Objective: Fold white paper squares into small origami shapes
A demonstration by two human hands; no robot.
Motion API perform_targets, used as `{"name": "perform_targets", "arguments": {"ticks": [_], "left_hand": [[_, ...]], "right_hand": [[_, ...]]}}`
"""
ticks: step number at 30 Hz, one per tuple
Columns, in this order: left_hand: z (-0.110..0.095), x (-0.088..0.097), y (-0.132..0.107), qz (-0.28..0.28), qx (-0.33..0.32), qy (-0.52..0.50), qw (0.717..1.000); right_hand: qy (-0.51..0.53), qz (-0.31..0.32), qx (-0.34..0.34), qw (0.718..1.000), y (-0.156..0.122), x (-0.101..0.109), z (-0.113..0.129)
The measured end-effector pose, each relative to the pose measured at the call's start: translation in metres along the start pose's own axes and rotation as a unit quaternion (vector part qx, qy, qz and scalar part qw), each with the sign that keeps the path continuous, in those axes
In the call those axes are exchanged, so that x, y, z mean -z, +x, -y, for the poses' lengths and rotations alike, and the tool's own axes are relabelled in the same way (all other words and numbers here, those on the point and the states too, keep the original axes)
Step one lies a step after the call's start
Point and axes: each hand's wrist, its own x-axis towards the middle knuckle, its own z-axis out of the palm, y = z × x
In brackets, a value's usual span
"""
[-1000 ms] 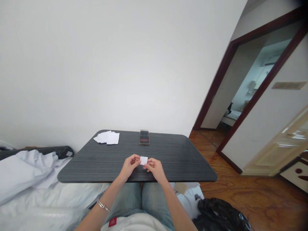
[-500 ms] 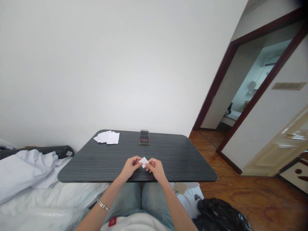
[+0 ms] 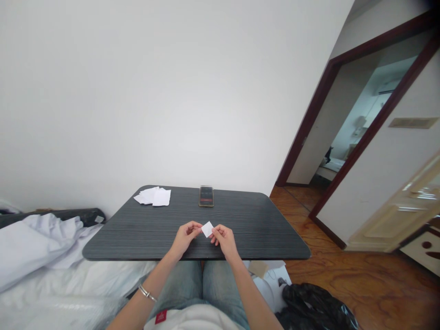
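Note:
A small white square of paper [image 3: 207,228] is held just above the near part of the dark grey table [image 3: 261,224]. My left hand [image 3: 186,237] pinches its left corner and my right hand [image 3: 224,239] pinches its right side, fingers curled. The paper is turned so that one corner points up. A silver bracelet sits on my left wrist.
A loose pile of white paper sheets [image 3: 153,196] lies at the table's far left. A phone [image 3: 206,196] stands at the far edge. White bedding [image 3: 37,247] lies to the left, a black plastic bag [image 3: 314,307] on the wooden floor to the right.
Between my fingers the paper square has turned from flat-edged to corner-up. Both hands stayed close together over the table's near edge.

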Motion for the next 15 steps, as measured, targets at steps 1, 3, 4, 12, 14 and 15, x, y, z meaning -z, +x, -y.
{"name": "perform_targets", "arguments": {"ticks": [1,3,4,12,14,15], "left_hand": [[0.0004,0.0002,0.0001,-0.002,0.0,0.001,1.0],[0.0008,0.0004,0.0003,-0.003,0.004,0.004,1.0],[0.0007,0.0005,0.0004,-0.004,0.005,0.004,1.0],[0.001,-0.0005,0.0002,0.036,-0.005,-0.025,0.999],[0.0029,0.0,0.0004,0.053,-0.006,-0.018,0.998],[0.0039,0.0003,0.0006,0.057,-0.005,-0.014,0.998]], "right_hand": [[0.0,-0.001,-0.001,1.0,0.0,0.0,0.0001],[0.001,-0.001,-0.004,1.0,0.0002,0.0001,-0.0003],[0.002,-0.001,-0.005,1.0,0.0003,0.0002,-0.0006],[0.03,-0.002,-0.016,0.999,0.0017,0.0011,-0.0027],[0.033,0.003,-0.018,0.999,0.0016,0.001,-0.0022],[0.034,0.006,-0.019,0.999,0.0015,0.001,-0.0019]]}}
